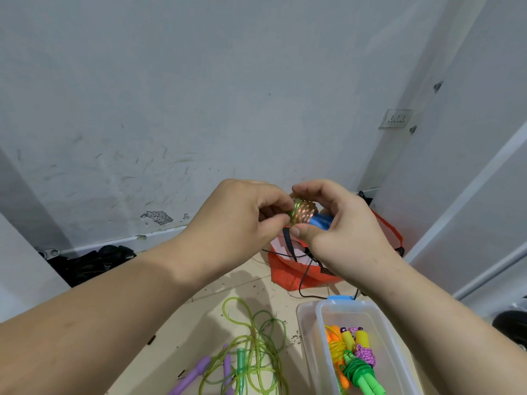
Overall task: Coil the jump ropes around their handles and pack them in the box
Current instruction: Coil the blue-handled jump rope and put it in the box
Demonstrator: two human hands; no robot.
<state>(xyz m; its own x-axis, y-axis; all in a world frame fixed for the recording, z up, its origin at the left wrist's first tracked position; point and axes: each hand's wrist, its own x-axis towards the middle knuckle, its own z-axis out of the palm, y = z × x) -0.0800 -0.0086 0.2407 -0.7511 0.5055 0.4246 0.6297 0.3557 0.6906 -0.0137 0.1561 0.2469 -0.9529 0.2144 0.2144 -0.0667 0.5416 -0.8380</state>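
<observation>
Here the left hand (242, 218) pinches, and the right hand (339, 223) curls round, a translucent yellow-green plastic jump rope (301, 213) wound on its blue handles (320, 220), held in the air well above the clear plastic box (319, 323). Coiling looks nearly done, so the next move probably calls for tucking the loose end, then lowering the bundle in. Its long axis runs across the view, blue ends pointing right and slightly down.

blue-handled jump rope (306, 215) with tightly coiled greenish cord, mid-frame; loose green-corded ropes (241, 363) sprawl bottom centre; clear plastic box (365, 316), lower right, holds coiled ropes (353, 354).
</observation>
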